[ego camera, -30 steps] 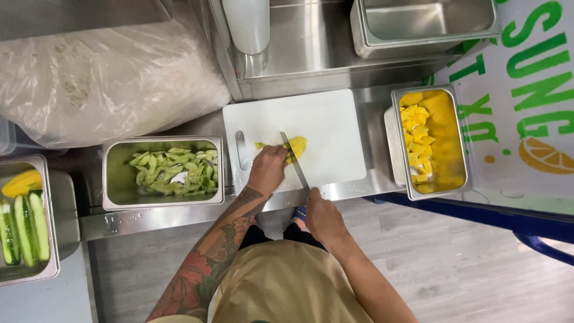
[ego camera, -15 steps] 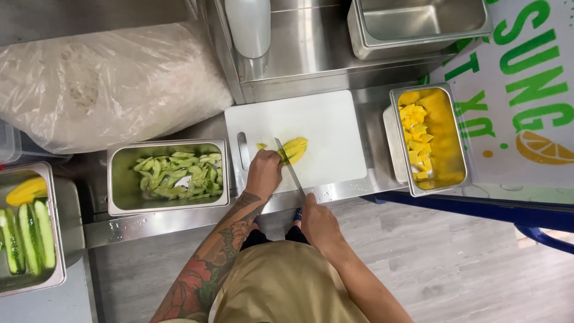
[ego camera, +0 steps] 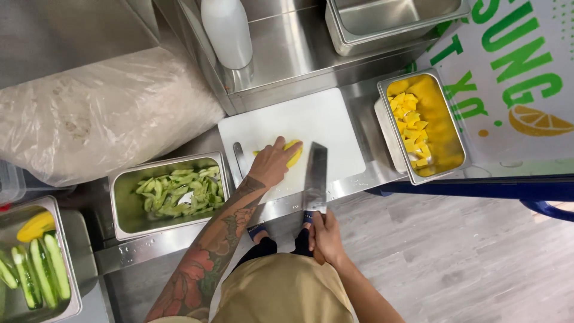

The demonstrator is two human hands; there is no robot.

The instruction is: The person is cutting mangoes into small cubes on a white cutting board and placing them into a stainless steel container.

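Note:
A white cutting board (ego camera: 311,116) lies on the steel counter in front of me. On it rests a yellow fruit piece (ego camera: 293,152), and my left hand (ego camera: 272,162) presses down on it with fingers curled over. My right hand (ego camera: 324,236) grips the handle of a large knife (ego camera: 315,174), whose broad blade lies flat-side up just right of the fruit, over the board's near edge.
A steel pan of yellow fruit chunks (ego camera: 423,122) sits right of the board. A pan of green peels (ego camera: 170,192) sits left. Further left is a pan with cucumber spears (ego camera: 36,266). A crumpled plastic bag (ego camera: 98,113), a white bottle (ego camera: 228,31) and an empty pan (ego camera: 388,18) lie behind.
The knife has come off the fruit and swung right, its blade turned flat. My right hand has drawn back toward my body. My left hand stays on the fruit.

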